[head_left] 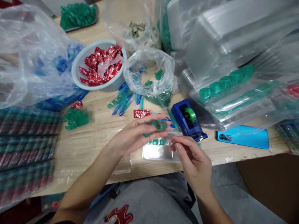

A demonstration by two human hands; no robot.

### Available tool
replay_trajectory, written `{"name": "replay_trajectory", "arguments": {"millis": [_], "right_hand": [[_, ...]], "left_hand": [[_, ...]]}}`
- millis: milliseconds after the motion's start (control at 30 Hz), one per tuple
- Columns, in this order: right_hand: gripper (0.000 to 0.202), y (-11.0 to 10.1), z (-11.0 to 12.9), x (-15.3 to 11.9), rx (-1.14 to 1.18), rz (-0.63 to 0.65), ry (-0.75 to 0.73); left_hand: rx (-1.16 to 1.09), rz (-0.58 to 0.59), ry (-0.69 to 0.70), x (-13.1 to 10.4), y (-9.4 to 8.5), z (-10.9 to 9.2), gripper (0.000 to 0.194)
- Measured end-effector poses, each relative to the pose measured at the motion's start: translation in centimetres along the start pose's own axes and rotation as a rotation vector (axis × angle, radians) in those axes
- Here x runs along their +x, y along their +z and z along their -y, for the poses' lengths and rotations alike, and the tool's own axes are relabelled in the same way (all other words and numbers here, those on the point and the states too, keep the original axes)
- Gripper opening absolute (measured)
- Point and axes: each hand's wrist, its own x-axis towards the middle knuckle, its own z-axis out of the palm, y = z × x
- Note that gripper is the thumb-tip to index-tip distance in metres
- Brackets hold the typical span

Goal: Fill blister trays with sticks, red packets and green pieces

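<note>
My left hand [137, 132] is cupped above the middle of the table, holding a few translucent green plastic pieces [161, 125] against its fingers. Just below it lies a clear plastic tray [158, 154], with green pieces [155, 142] sitting in a row along its upper part. At the tray's right end, my right hand [193, 157] has thumb and fingertips pinched together; what they hold, if anything, is too blurred to make out. A red printed packet [141, 113] rests on the table beyond my left hand.
A blue tape dispenser [187, 119] stands right of the tray, with a blue phone [243, 137] farther right. Behind are a bowl [76, 73] of red packets and an open plastic bag [130, 74]. Stacked clear trays [224, 34] fill the right; filled packs [25, 149] line the left.
</note>
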Motion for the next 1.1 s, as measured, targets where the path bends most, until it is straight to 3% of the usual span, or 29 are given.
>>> {"name": "replay_trajectory", "arguments": {"millis": [67, 167, 367, 533, 667, 800, 900, 1000, 1100], "right_hand": [[0.028, 0.1, 0.2, 0.1, -0.028, 0.031, -0.063], [0.038, -0.1, 0.6, 0.0, -0.057, 0.096, -0.149], [0.043, 0.0, 1.3, -0.3, -0.186, 0.203, -0.263], [0.033, -0.2, 1.0, -0.7, -0.070, 0.176, -0.159], [0.034, -0.2, 1.0, -1.0, 0.079, 0.186, -0.087], [0.037, 0.0, 1.3, -0.9, 0.120, 0.191, -0.101], [0.037, 0.1, 1.4, -0.7, 0.106, 0.196, -0.104], [0.037, 0.1, 1.4, -0.7, 0.093, 0.196, -0.096], [0.035, -0.1, 1.2, -0.9, 0.127, 0.219, -0.088]], "left_hand": [[-0.056, -0.016, 0.000, -1.8, 0.9, 2.4, 0.021], [-0.081, -0.092, 0.058, -3.5, 1.6, 4.2, 0.018], [0.294, -0.320, 0.189, -5.5, 2.5, 4.1, 0.021], [0.394, -0.253, 0.217, -6.1, 2.6, 3.9, 0.016], [0.699, -0.281, 0.414, -6.3, 2.4, 4.1, 0.024], [0.994, -0.148, 0.558, -6.5, 2.4, 3.8, 0.028], [1.145, -0.129, 0.607, -6.5, 2.5, 3.6, 0.022], [1.189, -0.143, 0.599, -6.3, 2.3, 3.6, 0.013], [1.053, -0.083, 0.522, -6.1, 2.0, 3.5, 0.006]]}}
